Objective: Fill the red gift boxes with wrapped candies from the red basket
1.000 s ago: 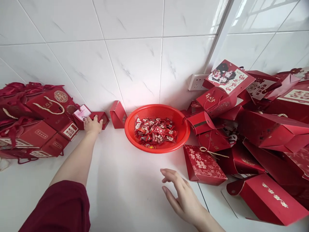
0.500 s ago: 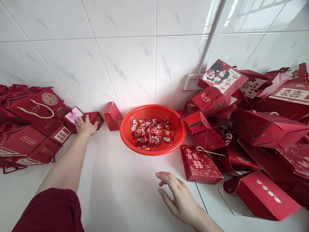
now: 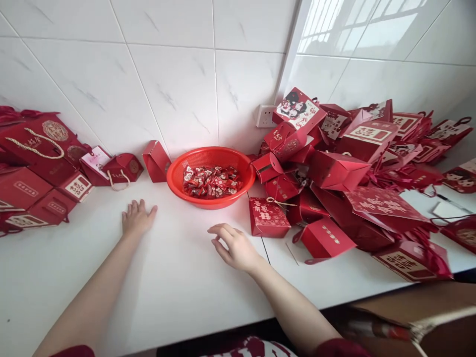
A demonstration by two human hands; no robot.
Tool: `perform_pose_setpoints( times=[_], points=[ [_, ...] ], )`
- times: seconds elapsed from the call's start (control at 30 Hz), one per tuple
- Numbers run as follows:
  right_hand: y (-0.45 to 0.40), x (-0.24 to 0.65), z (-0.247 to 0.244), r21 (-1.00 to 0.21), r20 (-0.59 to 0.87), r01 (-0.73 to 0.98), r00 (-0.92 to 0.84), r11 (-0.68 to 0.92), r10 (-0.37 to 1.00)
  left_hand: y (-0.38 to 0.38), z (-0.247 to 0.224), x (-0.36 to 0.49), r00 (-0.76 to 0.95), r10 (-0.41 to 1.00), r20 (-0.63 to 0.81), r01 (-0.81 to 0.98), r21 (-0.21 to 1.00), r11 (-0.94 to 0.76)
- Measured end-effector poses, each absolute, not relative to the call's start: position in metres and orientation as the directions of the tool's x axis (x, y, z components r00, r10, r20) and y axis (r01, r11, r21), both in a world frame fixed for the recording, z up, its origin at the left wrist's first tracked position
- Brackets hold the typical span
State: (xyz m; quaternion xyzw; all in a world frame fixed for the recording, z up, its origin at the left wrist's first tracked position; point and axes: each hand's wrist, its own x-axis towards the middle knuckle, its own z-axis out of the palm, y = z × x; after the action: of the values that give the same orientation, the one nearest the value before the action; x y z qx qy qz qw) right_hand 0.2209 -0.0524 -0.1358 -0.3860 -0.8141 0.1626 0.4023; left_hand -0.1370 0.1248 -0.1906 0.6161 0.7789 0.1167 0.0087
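Note:
My left hand (image 3: 137, 218) rests over the white table (image 3: 174, 297), fingers apart and holding nothing, just in front of a small red box (image 3: 126, 166) with a gold cord handle. Bent but apart, the fingers of my right hand (image 3: 234, 245) hold nothing; they are in front of a red basket (image 3: 211, 203). Red-wrapped sweets (image 3: 213, 182) fill the bottom of the basket. Between the small box and the basket stands an upright red box (image 3: 156, 161). A patterned red box (image 3: 268, 218) lies to the right of my right hand.
Stacked red gift boxes (image 3: 55, 139) stand at the left. A jumbled heap of red boxes (image 3: 338, 168) covers the right side. Behind are a tiled wall (image 3: 178, 89) and a socket (image 3: 266, 116). An open cardboard box (image 3: 416, 307) is below the table's front edge.
My left hand has come off the small red box and back toward me, and the box's handle now shows. The view has shifted to the right, with more of the heap visible.

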Motion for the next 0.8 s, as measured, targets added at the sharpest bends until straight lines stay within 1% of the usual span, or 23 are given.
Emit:
perform_pose_setpoints(
  times=[0.17,0.27,0.33,0.37,0.47,0.5,0.57,0.67,0.8],
  points=[
    [-0.054,0.217,-0.142,-0.493,0.502,0.551,-0.452,0.673,0.737,0.111,-0.186,-0.118,-0.308,0.946,0.103,0.939,0.191,0.286],
    [-0.053,0.215,-0.143,-0.448,0.494,0.613,-0.438,0.652,0.751,0.104,-0.186,-0.112,-0.342,0.934,0.103,0.929,0.190,0.319],
    [-0.049,0.219,-0.142,-0.452,0.493,0.677,-0.353,0.581,0.795,0.101,-0.187,-0.110,-0.348,0.931,0.109,0.927,0.186,0.325],
    [-0.045,0.224,-0.140,-0.459,0.491,0.722,-0.279,0.518,0.825,0.100,-0.187,-0.110,-0.350,0.930,0.112,0.927,0.185,0.327],
    [-0.034,0.250,-0.136,-0.488,0.475,0.839,0.023,0.241,0.880,0.099,-0.188,-0.109,-0.354,0.928,0.111,0.925,0.191,0.330],
    [-0.031,0.261,-0.135,-0.495,0.466,0.856,0.120,0.146,0.877,0.099,-0.188,-0.109,-0.355,0.928,0.111,0.924,0.194,0.331],
    [-0.026,0.282,-0.135,-0.499,0.444,0.866,0.256,0.001,0.859,0.099,-0.188,-0.109,-0.356,0.928,0.111,0.922,0.201,0.330],
    [-0.024,0.298,-0.139,-0.489,0.402,0.866,0.334,-0.108,0.853,0.098,-0.188,-0.111,-0.357,0.927,0.116,0.921,0.210,0.329],
    [-0.027,0.295,-0.140,-0.477,0.382,0.871,0.322,-0.114,0.866,0.097,-0.189,-0.111,-0.364,0.924,0.119,0.917,0.221,0.332]
  ],
)
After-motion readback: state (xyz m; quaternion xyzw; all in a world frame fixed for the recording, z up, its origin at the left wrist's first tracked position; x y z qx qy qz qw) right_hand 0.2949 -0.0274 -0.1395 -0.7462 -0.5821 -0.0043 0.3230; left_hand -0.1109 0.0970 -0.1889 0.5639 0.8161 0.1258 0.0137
